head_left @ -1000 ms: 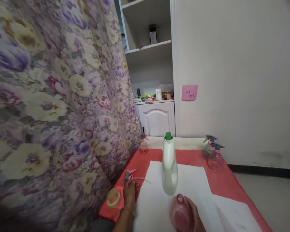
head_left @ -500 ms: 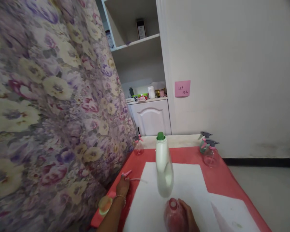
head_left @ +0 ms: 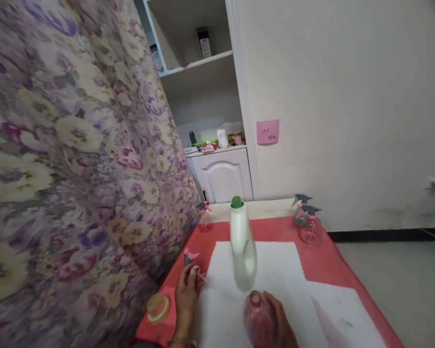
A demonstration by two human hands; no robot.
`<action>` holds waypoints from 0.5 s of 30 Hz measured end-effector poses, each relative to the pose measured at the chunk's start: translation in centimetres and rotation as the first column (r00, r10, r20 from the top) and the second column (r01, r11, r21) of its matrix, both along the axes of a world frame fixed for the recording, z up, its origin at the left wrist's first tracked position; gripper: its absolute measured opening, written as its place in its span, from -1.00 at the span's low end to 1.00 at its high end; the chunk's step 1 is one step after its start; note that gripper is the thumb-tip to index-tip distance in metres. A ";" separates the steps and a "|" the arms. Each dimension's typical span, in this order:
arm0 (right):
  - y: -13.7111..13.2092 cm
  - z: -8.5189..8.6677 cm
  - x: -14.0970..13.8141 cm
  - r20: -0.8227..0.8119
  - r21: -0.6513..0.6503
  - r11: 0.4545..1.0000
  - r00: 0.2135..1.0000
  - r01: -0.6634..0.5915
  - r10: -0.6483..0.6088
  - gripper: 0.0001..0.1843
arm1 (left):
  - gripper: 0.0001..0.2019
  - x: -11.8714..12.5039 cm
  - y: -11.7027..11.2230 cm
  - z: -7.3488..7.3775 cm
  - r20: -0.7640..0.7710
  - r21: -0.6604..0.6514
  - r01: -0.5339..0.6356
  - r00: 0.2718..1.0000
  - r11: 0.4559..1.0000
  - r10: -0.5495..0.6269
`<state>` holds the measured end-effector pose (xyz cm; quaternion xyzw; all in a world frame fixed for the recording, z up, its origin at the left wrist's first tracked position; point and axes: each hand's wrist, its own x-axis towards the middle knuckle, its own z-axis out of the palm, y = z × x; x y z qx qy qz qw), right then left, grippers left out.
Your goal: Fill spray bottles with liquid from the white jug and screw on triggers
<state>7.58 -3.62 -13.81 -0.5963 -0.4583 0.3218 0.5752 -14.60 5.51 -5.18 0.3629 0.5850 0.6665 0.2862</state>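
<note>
My left hand (head_left: 186, 292) is closed on a grey and pink spray head (head_left: 190, 257) with a thin tube, lifted a little off the red table (head_left: 322, 263). My right hand (head_left: 281, 321) is wrapped round a pink see-through bottle (head_left: 258, 319) with an open neck, upright on the white cloth (head_left: 275, 275) near the front edge. A tall white bottle with a green cap (head_left: 241, 246) stands just behind the pink bottle.
A round yellow-green lid (head_left: 157, 309) lies at the table's left front corner. One spray bottle (head_left: 204, 218) stands at the back left, two more (head_left: 308, 223) at the back right. A flowered curtain (head_left: 76, 159) hangs close on the left; a white wall is behind.
My left hand has picked the spray head up off the table and drawn it nearer. My right hand has stayed on the pink bottle. The view has shifted.
</note>
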 end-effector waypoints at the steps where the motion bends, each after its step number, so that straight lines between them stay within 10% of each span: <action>1: 0.0 -0.1 -0.1 0.013 0.033 0.999 1.000 0.001 -0.001 -0.40 | -0.54 0.4 -0.4 0.4 0.034 0.014 0.019 0.999 1.000 -0.020; 10: 0.2 -0.4 -0.3 0.051 0.229 0.973 0.999 -0.009 -0.002 -0.51 | -0.68 5.2 -4.7 10.2 0.186 0.344 0.090 0.969 0.935 -0.161; 15: 0.3 -0.8 0.0 0.035 0.297 0.952 0.997 -0.076 0.069 -0.39 | -0.75 9.2 -7.5 11.7 -0.018 0.364 0.186 0.981 0.913 -0.193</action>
